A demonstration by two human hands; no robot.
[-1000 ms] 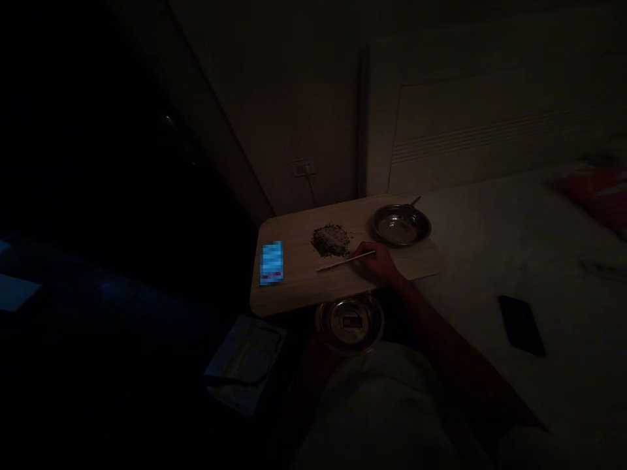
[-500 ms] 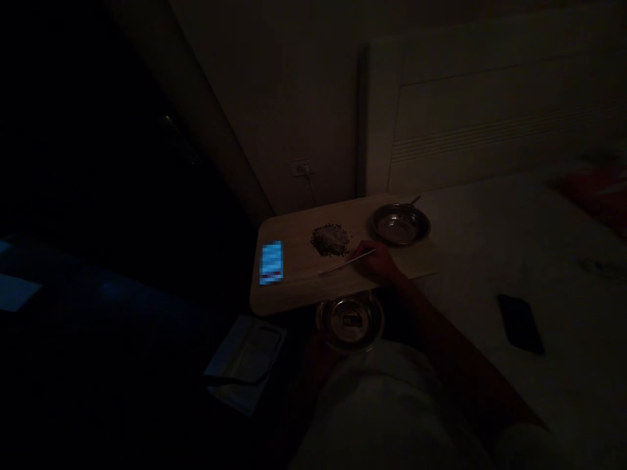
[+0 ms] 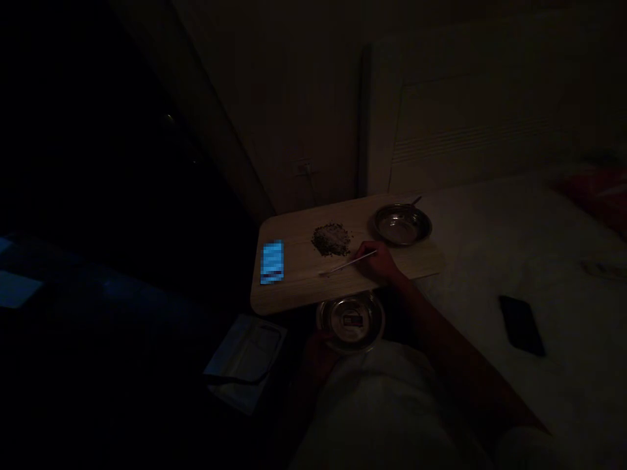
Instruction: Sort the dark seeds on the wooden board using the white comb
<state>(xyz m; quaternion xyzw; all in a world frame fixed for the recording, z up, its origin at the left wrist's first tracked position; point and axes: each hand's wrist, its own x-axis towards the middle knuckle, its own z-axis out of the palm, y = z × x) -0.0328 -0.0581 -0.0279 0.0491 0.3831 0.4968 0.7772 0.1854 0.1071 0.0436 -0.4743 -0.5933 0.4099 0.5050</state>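
From the head camera, in very dim light, here's the right hand [image 3: 376,261] over the pale tabletop [image 3: 298,287], fingers pinched around a thin stick [image 3: 350,262] that slants down to the left, its far tip near the surface; touching or just above, I can't tell. Just beyond it sits the loose pile of small dark and pale bits [image 3: 331,239], mid-table, between a glowing blue screen [image 3: 272,262] on the left and a shiny metal bowl [image 3: 401,230] on the right. Down below the near edge, the left hand [image 3: 321,352] is at the side of a second bowl [image 3: 375,321], fingers too shadowed to tell whether they grip it.
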